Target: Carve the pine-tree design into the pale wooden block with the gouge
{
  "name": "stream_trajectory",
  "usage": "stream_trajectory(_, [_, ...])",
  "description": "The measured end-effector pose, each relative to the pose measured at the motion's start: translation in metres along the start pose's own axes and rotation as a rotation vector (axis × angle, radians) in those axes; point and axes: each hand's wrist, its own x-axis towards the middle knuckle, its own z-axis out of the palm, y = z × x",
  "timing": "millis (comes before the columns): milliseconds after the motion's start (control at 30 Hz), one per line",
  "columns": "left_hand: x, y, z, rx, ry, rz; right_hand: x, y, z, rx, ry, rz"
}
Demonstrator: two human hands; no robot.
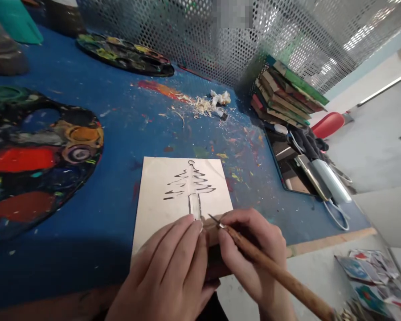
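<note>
A square, pale wooden board lies at the front edge of the blue table, with a tree outlined on it in dark strokes. My left hand holds the board down at its near side, fingers together and stretched over it, fingertips beside the drawn trunk. Between thumb and fingers, my right hand grips a carving tool with a long wooden handle. Its thin, dark metal tip points left, just right of the trunk, close to my left fingertips. Both hands cover the board's near part.
A paint-covered palette lies left, another palette behind it. Pale shavings and crumpled tissue lie at the back. Stacked boards lean by the perforated metal screen. A tablet and white device sit right.
</note>
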Motion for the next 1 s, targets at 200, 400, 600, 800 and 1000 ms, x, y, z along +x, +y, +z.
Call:
stream_trajectory(200, [-0.007, -0.003, 0.006, -0.009, 0.063, 0.017, -0.005, 0.001, 0.005, 0.06, 0.02, 0.042])
stream_trajectory(400, [-0.009, -0.005, 0.005, 0.036, 0.02, 0.082, -0.01, 0.014, 0.003, 0.252, 0.044, 0.164])
stream_trajectory(600, [-0.013, -0.003, 0.005, 0.054, -0.017, 0.077, 0.008, 0.008, 0.001, 0.152, -0.058, 0.187])
stream_trajectory(800, [-0.014, -0.004, 0.006, 0.015, -0.004, 0.09, 0.007, 0.008, 0.004, 0.146, -0.082, -0.016])
stream_trajectory(1000, [-0.013, -0.004, 0.001, -0.043, 0.003, 0.085, 0.009, 0.008, 0.007, 0.217, -0.113, -0.073])
